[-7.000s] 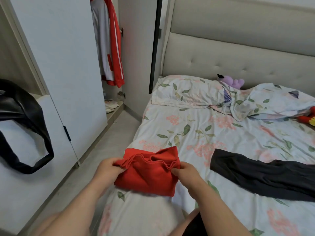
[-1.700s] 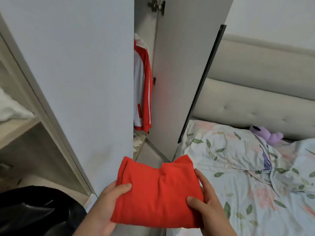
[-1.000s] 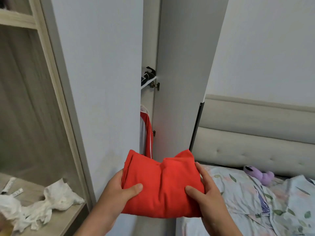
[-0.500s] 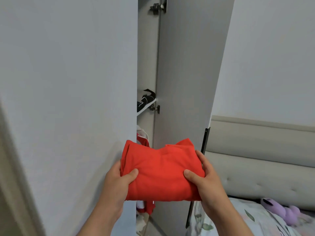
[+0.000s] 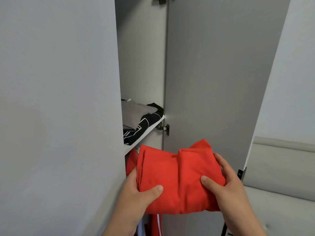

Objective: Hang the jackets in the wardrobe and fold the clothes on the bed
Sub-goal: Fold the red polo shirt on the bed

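No readable text showing; white line markings on the black garment [image 5: 150, 119] above the left hand [image 5: 136, 196] aren't resolving into letters.

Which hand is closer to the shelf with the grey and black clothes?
Left. The left hand grips the folded red garment just below the shelf; the right hand grips its other side, farther right, in front of the open door.

Home bedroom: open wardrobe [image 5: 141, 57] w/ folded clothes [image 5: 136, 113], padded headboard [image 5: 279, 169]
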{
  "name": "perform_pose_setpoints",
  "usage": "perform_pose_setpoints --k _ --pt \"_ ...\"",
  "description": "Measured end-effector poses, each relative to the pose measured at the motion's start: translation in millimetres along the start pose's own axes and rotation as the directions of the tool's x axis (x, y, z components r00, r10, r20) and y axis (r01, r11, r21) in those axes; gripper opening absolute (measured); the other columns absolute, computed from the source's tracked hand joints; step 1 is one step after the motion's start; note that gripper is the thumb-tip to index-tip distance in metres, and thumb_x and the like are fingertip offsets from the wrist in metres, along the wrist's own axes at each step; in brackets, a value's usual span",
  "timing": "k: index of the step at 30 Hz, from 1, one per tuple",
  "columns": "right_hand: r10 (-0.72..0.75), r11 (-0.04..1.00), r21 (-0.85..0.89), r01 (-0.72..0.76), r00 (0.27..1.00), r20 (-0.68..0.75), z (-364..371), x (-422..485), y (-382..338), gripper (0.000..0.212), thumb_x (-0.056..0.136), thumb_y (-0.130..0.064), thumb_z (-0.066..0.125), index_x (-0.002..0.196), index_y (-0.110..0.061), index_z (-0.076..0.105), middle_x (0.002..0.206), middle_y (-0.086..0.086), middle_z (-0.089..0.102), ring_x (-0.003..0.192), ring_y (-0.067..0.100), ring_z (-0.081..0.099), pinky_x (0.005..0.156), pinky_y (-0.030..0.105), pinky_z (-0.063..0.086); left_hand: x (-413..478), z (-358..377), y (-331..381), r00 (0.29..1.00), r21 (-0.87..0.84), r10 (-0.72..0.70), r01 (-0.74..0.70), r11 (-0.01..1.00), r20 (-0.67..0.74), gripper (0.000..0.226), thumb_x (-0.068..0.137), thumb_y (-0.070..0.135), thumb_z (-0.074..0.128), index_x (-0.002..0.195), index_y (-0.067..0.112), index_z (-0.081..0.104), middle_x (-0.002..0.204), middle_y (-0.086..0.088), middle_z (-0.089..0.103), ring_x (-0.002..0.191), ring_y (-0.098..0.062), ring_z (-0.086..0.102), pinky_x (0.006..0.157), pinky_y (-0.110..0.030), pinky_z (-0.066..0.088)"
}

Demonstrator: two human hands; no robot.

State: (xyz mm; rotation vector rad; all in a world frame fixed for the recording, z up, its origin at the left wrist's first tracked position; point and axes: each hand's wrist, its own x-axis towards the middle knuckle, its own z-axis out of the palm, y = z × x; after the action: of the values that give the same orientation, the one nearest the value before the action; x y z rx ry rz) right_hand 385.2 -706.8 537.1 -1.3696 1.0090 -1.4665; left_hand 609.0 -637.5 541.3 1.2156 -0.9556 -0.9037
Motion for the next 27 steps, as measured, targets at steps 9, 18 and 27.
perform_pose_setpoints --k 9,18,27 --pt "-0.093 0.996 -0.021 0.092 0.994 -0.050 22 22 -32 0.073 0.079 0.005 0.075 0.128 -0.045 0.055 0.118 -0.017 0.066 0.097 -0.001 0.068 0.081 0.025 0.056 23 14 19 0.980 0.064 0.151 -0.144 0.987 -0.126 0.064 0.072 -0.005 0.080 0.122 0.032 0.062 0.109 0.009 0.073 0.094 -0.007 0.071 0.086 -0.034 0.057" --pt "-0.272 0.932 -0.242 0.270 0.962 0.024 25 46 -73 0.073 0.079 0.003 0.074 0.128 -0.047 0.052 0.127 -0.025 0.061 0.109 -0.014 0.058 0.087 0.002 0.043 35 38 44 0.926 0.008 0.299 -0.305 0.952 -0.231 0.072 0.068 0.001 0.082 0.122 0.044 0.061 0.109 0.019 0.072 0.101 -0.006 0.069 0.098 -0.044 0.053" --pt "-0.390 0.914 -0.111 0.390 0.921 0.017 51 132 -85 0.055 0.079 -0.004 0.078 0.125 -0.030 0.064 0.116 -0.023 0.066 0.104 -0.010 0.062 0.090 0.011 0.050 71 54 82 0.803 0.142 0.458 -0.439 0.887 -0.382 0.092 0.072 0.004 0.080 0.145 0.043 0.041 0.134 0.020 0.058 0.118 -0.003 0.058 0.106 -0.042 0.046"
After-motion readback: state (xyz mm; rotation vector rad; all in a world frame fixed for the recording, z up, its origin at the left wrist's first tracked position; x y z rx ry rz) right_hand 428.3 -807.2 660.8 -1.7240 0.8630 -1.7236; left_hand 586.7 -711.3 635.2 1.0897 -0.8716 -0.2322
